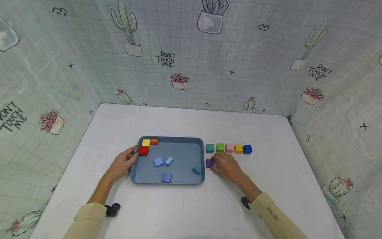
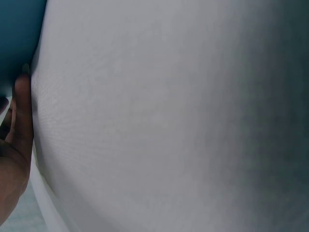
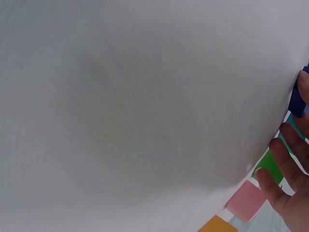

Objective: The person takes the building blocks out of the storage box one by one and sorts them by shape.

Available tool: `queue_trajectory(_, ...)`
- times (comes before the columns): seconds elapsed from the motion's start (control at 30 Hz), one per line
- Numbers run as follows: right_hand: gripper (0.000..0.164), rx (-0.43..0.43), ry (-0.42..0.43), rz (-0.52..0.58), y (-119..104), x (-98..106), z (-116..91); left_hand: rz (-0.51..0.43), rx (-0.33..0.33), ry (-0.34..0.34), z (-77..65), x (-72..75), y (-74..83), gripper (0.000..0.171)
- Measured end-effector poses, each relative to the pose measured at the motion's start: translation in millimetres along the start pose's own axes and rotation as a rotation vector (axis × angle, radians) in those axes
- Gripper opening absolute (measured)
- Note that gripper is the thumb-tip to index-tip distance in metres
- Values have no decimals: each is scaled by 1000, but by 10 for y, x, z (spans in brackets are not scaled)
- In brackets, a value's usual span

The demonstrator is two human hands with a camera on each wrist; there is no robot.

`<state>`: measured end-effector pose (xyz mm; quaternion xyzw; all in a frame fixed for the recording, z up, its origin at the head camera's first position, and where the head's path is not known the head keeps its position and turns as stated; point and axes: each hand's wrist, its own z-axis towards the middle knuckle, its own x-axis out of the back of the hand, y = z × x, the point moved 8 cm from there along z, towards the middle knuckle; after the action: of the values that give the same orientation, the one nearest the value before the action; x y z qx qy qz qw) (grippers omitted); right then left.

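Note:
My left hand (image 1: 123,163) holds the left rim of a blue-grey tray (image 1: 179,146); the left wrist view catches the same hand (image 2: 17,125) against the tray's side. Between thumb and index finger, my right hand (image 1: 227,166) pinches a purple block (image 1: 209,163) on the table just right of the tray. Its other fingers are spread in the right wrist view. Inside the tray's upper left corner sit a red block (image 1: 143,151), a yellow block (image 1: 146,142) and an orange block (image 1: 154,142). Several periwinkle blocks (image 1: 159,161) and a teal block (image 1: 196,169) lie elsewhere in it.
Right of the tray, a row on the white table (image 1: 185,209) holds a teal cube (image 1: 210,148), green cube (image 1: 220,147), pink cube (image 1: 229,147), amber cube (image 1: 238,148) and blue cube (image 1: 247,149). A cactus-print cloth (image 1: 203,89) hangs behind and at both sides.

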<state>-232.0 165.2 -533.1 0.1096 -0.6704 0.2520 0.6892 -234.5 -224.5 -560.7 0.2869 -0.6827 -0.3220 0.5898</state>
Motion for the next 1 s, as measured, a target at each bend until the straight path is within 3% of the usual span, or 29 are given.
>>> queue_trajectory(0.23, 52, 9, -29, -10, -3, 35, 17, 2, 9, -3, 10, 5, -9, 60)
queue_trajectory(0.37, 51, 45, -21, -16, -54, 110, 40, 9, 1, -1, 12, 16, 5, 59)
queue_trajectory(0.63, 40, 263, 61, 35, -319, 341, 81, 13, -8, 2, 21, 25, 20, 58)
queue_trajectory(1.0, 38, 409, 64, 79, -541, 365, 127, 8, -9, -3, 12, 18, 16, 58)
